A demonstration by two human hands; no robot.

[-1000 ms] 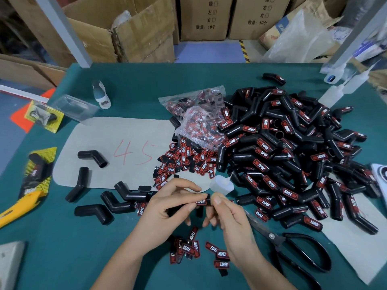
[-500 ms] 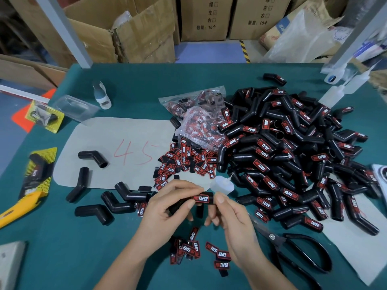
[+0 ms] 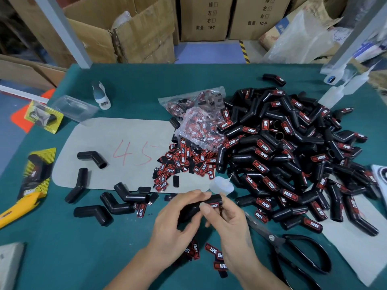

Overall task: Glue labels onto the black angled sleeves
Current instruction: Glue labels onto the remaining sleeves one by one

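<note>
Both hands hold one black angled sleeve (image 3: 191, 208) above the green table (image 3: 62, 254) near its front. My left hand (image 3: 176, 225) grips the sleeve's lower arm. The thumb of my right hand (image 3: 228, 222) presses a red and black label (image 3: 214, 205) onto the upper arm while the fingers curl behind it. Several bare sleeves (image 3: 117, 204) lie to the left. A big heap of labelled sleeves (image 3: 293, 155) fills the right side. Loose labels (image 3: 184, 162) spread across the middle, and a few more labels (image 3: 213, 251) lie under my wrists.
A small glue bottle (image 3: 222, 185) lies just beyond my hands. Black scissors (image 3: 293, 248) rest at the right front, a yellow knife (image 3: 16, 208) at the left edge. Two clear label bags (image 3: 194, 114) sit mid-table on a grey sheet (image 3: 117, 147) marked 45. Cardboard boxes (image 3: 134, 32) stand behind the table.
The sleeve has turned in my hands and the label now faces me. My right thumb has slid onto the label.
</note>
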